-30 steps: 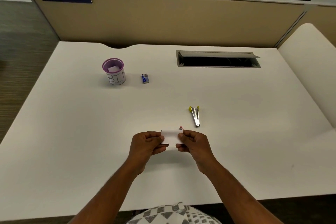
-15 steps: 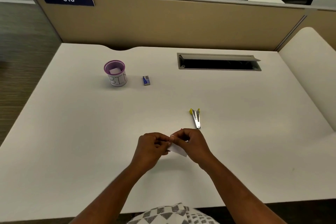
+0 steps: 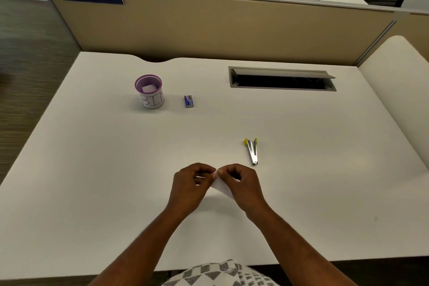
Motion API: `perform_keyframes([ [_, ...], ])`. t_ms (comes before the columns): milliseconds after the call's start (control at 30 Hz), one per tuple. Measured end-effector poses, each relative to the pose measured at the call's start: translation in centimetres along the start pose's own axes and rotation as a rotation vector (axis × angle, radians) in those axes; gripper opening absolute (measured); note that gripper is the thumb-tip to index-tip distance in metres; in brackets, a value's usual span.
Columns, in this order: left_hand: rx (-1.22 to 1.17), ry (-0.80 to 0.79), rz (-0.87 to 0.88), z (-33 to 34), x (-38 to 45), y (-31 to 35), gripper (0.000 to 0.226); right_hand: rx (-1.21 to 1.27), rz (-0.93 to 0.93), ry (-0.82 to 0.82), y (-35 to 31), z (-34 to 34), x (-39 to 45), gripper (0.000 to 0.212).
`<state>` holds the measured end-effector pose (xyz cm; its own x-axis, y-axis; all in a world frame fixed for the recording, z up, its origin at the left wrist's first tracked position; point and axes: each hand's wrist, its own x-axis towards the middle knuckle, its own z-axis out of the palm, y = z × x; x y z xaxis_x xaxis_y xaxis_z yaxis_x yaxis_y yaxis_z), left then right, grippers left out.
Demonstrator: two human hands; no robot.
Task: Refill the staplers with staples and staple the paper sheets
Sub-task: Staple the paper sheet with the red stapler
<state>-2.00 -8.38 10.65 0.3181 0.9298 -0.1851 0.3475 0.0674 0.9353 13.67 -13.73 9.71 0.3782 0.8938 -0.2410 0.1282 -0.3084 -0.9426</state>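
Both hands, left hand (image 3: 189, 187) and right hand (image 3: 245, 187), drew together, fingers pinching small white paper sheets (image 3: 221, 187); aligning step, next needs yellow-handled metal stapler (image 3: 251, 151).

Purple-rimmed cup (image 3: 150, 93) marked BIN on white desk (image 3: 92, 169), open cable tray (image 3: 282, 78) far right.

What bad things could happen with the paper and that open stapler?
1. Both hands, left hand and right hand, pinch the small paper at one spot, so it might tear or crumple.
2. The stapler lies hinged open beside the right hand; a blind reach could brush its metal end.
3. The staple box sits far off by the purple cup; reaching for it could knock the cup.
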Motion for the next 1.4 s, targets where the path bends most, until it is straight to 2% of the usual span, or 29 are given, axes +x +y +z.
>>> perform_keyframes([
  [100, 0.01, 0.001, 0.037, -0.5, 0.4, 0.4, 0.005, -0.02, -0.023, -0.022, -0.3, 0.1, -0.1, 0.007],
  [267, 0.038, -0.036, -0.012, -0.9, 0.7, 0.5, 0.004, 0.021, 0.024, -0.045, -0.4, -0.3, -0.5, 0.003],
  [367, 0.064, -0.02, -0.001, -0.8, 0.5, 0.4, 0.01, -0.008, 0.036, -0.058, -0.5, -0.2, -0.8, 0.016],
  [633, 0.054, 0.129, -0.042, -1.2, 1.2, 0.0, 0.018, -0.067, 0.03, 0.057, -0.1, -1.0, -0.5, 0.013],
  [733, 0.013, 0.204, -0.084, -1.5, 1.4, -0.2, 0.017, -0.053, 0.06, 0.167, 0.1, -1.9, -0.4, 0.006],
  [833, -0.009, 0.269, -0.102, -2.0, 1.3, -0.4, 0.011, -0.055, 0.092, 0.246, 0.7, -3.1, -0.2, 0.011],
  [933, -0.024, 0.238, -0.08, -1.8, 1.0, -0.6, 0.011, 0.064, 0.082, 0.108, 0.5, -2.9, -0.5, 0.003],
  [1033, -0.087, 0.166, -0.089, -0.9, 0.6, -0.3, 0.012, 0.059, 0.029, -0.057, 0.4, -1.8, -0.8, 0.036],
  [1100, -0.105, 0.128, -0.091, -0.4, 0.4, -0.1, 0.012, -0.032, -0.013, -0.036, 0.4, -1.0, -0.7, 0.027],
  [1167, -0.103, 0.149, -0.138, 0.0, 0.1, -0.2, 0.008, -0.134, -0.136, 0.077, 0.7, -0.6, -0.8, 0.011],
  [1200, -0.13, 0.18, -0.208, 0.1, 0.0, -0.2, 0.01, -0.192, -0.233, 0.134, 0.7, -0.4, -0.9, 0.011],
  [1267, -0.338, 0.191, -0.448, 0.0, 0.0, -0.1, 0.029, -0.347, -0.43, 0.217, 0.9, -0.4, -1.2, 0.014],
  [1333, -0.565, 0.056, -0.655, -0.2, 0.3, 0.1, 0.046, -0.518, -0.584, 0.265, 1.3, -0.3, -1.5, 0.015],
  [1400, -0.639, -0.064, -0.702, -0.2, 0.3, 0.0, 0.044, -0.622, -0.676, 0.278, 1.8, -0.2, -1.8, 0.014],
])
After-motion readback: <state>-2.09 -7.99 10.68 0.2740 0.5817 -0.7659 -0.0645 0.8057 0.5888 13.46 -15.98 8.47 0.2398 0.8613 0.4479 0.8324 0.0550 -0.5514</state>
